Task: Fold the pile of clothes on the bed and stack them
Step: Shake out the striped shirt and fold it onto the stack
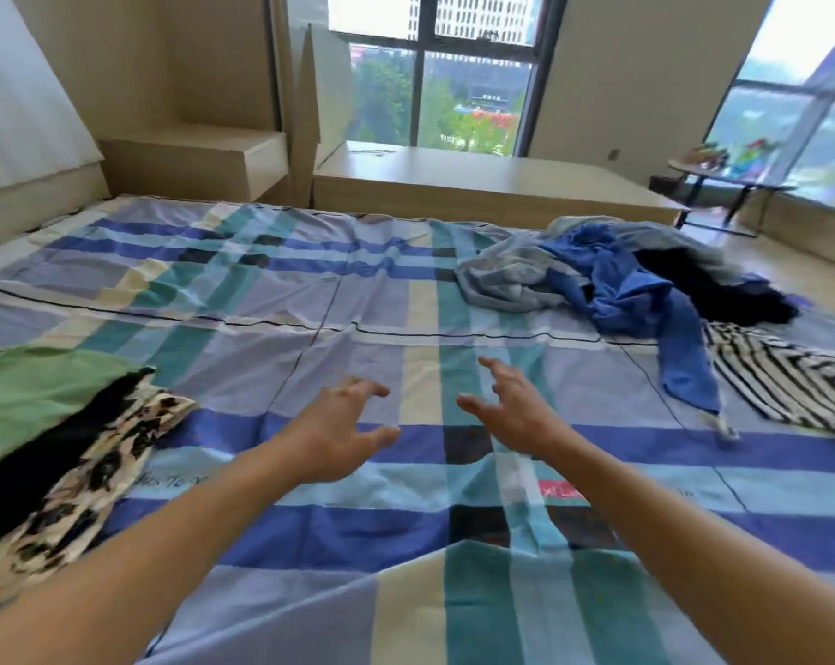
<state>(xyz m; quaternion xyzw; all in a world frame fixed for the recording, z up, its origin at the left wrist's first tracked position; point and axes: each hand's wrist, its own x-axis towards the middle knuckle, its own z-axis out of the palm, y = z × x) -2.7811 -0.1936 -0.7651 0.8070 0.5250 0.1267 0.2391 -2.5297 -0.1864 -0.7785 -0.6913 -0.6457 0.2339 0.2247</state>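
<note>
Both hands hang empty over the middle of the plaid-sheeted bed (310,535). The left hand (338,424) has its fingers spread and a little hooked, and the right hand (516,405) is spread the same way. Neither touches any cloth that I can see.

Against the bed's left edge lies the stack. A green garment (36,400), a black layer (36,467) and a leopard-print piece (84,482) overlap flat, though I cannot tell their exact order.

Well apart from it, toward the far right corner, sits the unfolded pile. A crumpled grey garment (506,280) touches a blue garment (645,295), which trails one long limb toward the near side. A dark garment (708,285) lies behind them, and a black-and-white striped garment (784,376) is spread at the right edge.

All of it looks light, soft and limp, so nothing will keep its shape when lifted and the pieces may drag one another along. The blue one's trailing limb is nearest the right hand, but I would take that garment by two corners, at the shoulders or the waistband, so it hangs open for laying flat.
</note>
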